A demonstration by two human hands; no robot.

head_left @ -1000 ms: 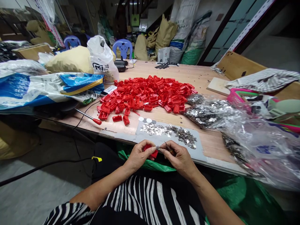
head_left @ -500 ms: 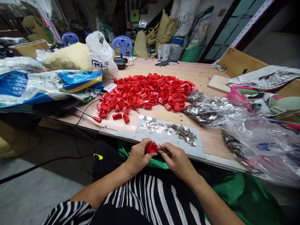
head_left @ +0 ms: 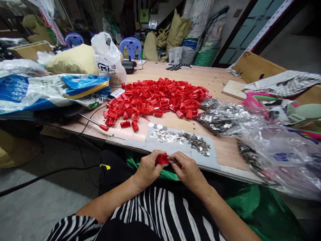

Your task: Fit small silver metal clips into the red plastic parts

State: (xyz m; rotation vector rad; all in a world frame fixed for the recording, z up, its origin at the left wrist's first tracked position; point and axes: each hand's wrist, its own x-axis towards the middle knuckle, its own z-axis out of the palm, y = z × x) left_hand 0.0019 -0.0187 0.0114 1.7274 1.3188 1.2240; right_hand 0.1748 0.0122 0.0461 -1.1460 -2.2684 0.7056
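Between the fingers and thumb of my left hand (head_left: 149, 165) is a small red box-like plastic part (head_left: 162, 158), held over my lap just in front of the table edge. My right hand (head_left: 187, 169) is closed round a slim dark tool (head_left: 175, 160), its thin tip at the right end of the red part; the fingers cover most of the tool. Just beyond my hands, small flat metal pieces (head_left: 167, 136) lie on a grey mat (head_left: 180, 154). Farther back spreads a large heap of similar red plastic parts (head_left: 163, 97).
Clear plastic bags of metal pieces (head_left: 223, 118) lie at the right, by a pink basket (head_left: 254, 102). A rod with a red knob (head_left: 102, 127) juts out at the left front. Sacks (head_left: 72, 62) and a white carrier bag (head_left: 108, 60) stand behind it.
My right hand has shifted slightly left and up, bringing the tool's tip closer against the red part. My left hand keeps its hold, almost unmoved.
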